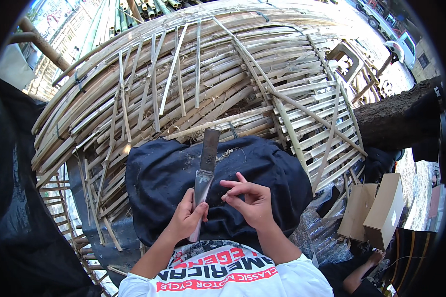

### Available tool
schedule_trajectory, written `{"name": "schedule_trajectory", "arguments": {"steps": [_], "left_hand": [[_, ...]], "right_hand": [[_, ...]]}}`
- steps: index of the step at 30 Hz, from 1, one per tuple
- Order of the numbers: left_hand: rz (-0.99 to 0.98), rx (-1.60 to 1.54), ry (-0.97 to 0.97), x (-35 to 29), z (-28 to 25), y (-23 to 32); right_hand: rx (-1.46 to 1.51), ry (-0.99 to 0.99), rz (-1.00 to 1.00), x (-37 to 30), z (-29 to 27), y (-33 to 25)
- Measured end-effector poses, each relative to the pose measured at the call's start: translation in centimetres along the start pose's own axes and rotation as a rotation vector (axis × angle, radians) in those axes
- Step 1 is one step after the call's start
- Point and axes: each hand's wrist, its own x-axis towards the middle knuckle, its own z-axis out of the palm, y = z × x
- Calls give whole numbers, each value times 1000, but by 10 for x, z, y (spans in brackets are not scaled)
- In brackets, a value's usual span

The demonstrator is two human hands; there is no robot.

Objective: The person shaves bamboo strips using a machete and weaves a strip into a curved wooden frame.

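My left hand [188,216] is wrapped around the shiny, tube-like metal handle of a flat-bladed knife [209,156]. Its dark blade is straight-sided with a square end and points away from me, tilted slightly right. To the right of the handle, apart from it, my right hand [250,200] is raised with the fingers partly curled and spread. The thumb and a fingertip come close together, and I see nothing between them. Under both hands a dark cloth [153,171] covers my lap, with a few pale shavings [226,154] on it.
Beyond the cloth lies a large pile of split bamboo strips [134,94], with a slatted bamboo panel [327,128] at its right. An open cardboard box [384,210] stands at right, near a thick log [396,116]. Another person's bare limb [364,270] shows at lower right.
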Motion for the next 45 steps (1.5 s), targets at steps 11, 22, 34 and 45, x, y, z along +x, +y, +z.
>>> {"name": "schedule_trajectory", "arguments": {"steps": [11, 22, 34, 45], "left_hand": [[70, 7, -29, 20, 71, -33], [-75, 193, -357, -1, 75, -50], [34, 431, -350, -2, 71, -62], [48, 671, -236, 5, 74, -41]], "right_hand": [[-260, 127, 104, -37, -22, 4], [269, 106, 223, -26, -30, 24], [162, 24, 259, -51, -35, 30], [246, -73, 214, -65, -44, 45]]}}
